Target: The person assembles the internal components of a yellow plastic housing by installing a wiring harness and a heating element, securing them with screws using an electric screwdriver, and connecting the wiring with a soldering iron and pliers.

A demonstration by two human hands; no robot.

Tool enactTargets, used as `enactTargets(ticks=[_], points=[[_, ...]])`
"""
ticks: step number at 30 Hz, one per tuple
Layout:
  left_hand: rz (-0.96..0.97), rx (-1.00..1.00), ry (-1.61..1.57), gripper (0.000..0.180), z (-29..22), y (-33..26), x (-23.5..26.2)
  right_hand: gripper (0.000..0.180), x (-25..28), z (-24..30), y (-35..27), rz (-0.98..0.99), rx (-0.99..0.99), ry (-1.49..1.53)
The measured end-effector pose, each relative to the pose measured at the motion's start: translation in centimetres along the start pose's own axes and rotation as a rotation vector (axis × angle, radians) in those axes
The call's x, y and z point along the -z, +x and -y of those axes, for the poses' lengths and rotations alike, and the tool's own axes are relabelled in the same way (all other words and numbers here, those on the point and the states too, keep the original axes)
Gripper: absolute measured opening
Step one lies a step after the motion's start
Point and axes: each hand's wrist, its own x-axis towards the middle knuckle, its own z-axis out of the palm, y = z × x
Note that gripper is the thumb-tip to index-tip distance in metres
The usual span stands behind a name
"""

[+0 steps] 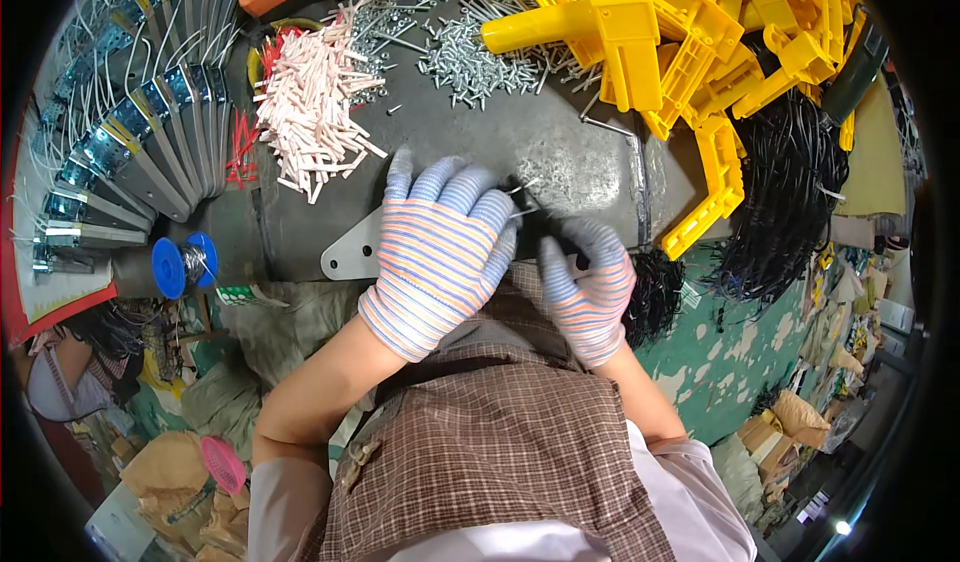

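Both hands wear striped knit gloves with grey fingertips and meet at the near edge of a dark metal worktop (560,152). My left hand (440,252) lies palm down over a flat grey metal bracket (350,252), its fingers spread. My right hand (590,287) is curled next to it, pinching a small black part (545,224) with thin silver pins sticking out between the two hands. What lies under the left palm is hidden.
A heap of pale pink plastic plugs (315,102) and a pile of silver screws (470,57) lie on the worktop. Yellow plastic frames (690,42) are stacked at the right, black cable bundles (790,192) beside them. Finished metal assemblies (130,142) fan out at left, with a blue spool (185,262).
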Motion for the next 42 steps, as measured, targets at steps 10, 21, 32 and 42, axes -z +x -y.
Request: enactTargets(ticks=[10, 21, 32, 42], points=[[0.073, 0.033, -0.285, 0.074, 3.6, -2.6, 2.1, 0.041, -1.9, 2.4, 1.3, 0.275, 0.272, -0.064], [0.044, -0.033, -0.236, 0.067, 3.7, -1.1, 1.4, 0.028, 1.5, 0.1, 5.6, 0.099, 0.340, -0.180], [-0.137, -0.055, -0.247, 0.071, 1.5, -0.8, 4.2, 0.071, 3.8, 0.0, 17.7, -0.108, 0.332, -0.522], [-0.214, 0.580, -1.152, 0.048, -0.8, -0.4, 5.5, 0.046, 4.3, 2.7, 9.7, 0.344, -0.272, 0.539]])
